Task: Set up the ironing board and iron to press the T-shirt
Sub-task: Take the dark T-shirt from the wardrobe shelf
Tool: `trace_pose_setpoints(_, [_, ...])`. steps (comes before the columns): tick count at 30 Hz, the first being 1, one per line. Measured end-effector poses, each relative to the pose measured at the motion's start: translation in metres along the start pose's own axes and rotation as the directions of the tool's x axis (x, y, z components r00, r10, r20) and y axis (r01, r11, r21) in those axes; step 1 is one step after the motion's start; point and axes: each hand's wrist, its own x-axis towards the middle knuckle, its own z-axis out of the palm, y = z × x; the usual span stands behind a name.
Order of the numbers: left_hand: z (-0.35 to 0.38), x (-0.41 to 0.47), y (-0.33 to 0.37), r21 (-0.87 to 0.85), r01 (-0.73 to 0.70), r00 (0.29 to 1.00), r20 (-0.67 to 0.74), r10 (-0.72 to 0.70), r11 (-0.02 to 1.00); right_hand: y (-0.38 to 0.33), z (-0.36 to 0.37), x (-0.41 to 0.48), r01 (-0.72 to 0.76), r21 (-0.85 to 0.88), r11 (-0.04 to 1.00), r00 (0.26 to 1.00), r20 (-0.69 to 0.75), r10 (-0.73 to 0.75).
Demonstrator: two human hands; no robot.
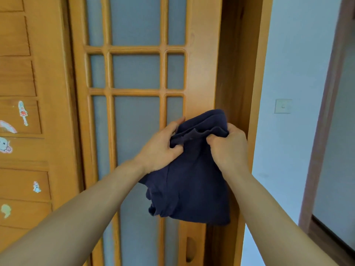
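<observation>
T-shirt [192,179], dark blue, hung bunched just right of the middle of the frame, held in the air in front of a wooden door [199,73]. The left hand [159,148] gripped a fold at the shirt's upper left, its fingers curled into the cloth. The right hand [229,148] clenched a gathered ridge of cloth at the upper right, the fingertips of both buried in fabric. The shirt was so crumpled that its neck, sleeves and any print could not be made out; its lower edge hung loose below the hands. Both forearms [86,212] ran in from the lower corners and were cut off by the bottom edge. The door carried a grid of frosted panes [135,72] that hid whatever lay behind, and an oval recess [190,249] sat low on its right stile; its top and bottom fell outside the frame. At the left of the frame stood a wooden front [17,73] of horizontal panels; whether these were drawers could not be told. Cartoon stickers [23,112] dotted it, too blurred to show any writing. To the right of the door a pale wall [297,54] bore a switch [283,106], and a brown frame at the far right was cut off by the edge.
</observation>
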Motion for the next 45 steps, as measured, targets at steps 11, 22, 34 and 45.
trace_pose_setpoints(11, [0.022,0.012,0.006,-0.030,-0.068,0.995,0.069,0.070,0.997,0.012,-0.015,0.004,-0.010,-0.094,0.996,0.999,-0.047,0.005])
trace_pose_setpoints(22, [0.026,0.025,0.013,-0.012,-0.042,0.981,0.189,0.044,0.999,0.017,-0.016,0.007,0.006,-0.154,0.988,0.997,-0.077,-0.018])
trace_pose_setpoints(34, [0.031,0.036,0.071,0.123,-0.211,0.975,0.098,0.200,0.970,0.005,-0.056,0.004,0.032,-0.087,0.996,0.986,-0.160,-0.046])
trace_pose_setpoints(45, [0.127,0.074,0.136,0.218,-0.412,0.911,0.128,0.392,0.885,0.022,-0.161,0.015,-0.049,-0.152,0.987,0.933,-0.360,-0.009])
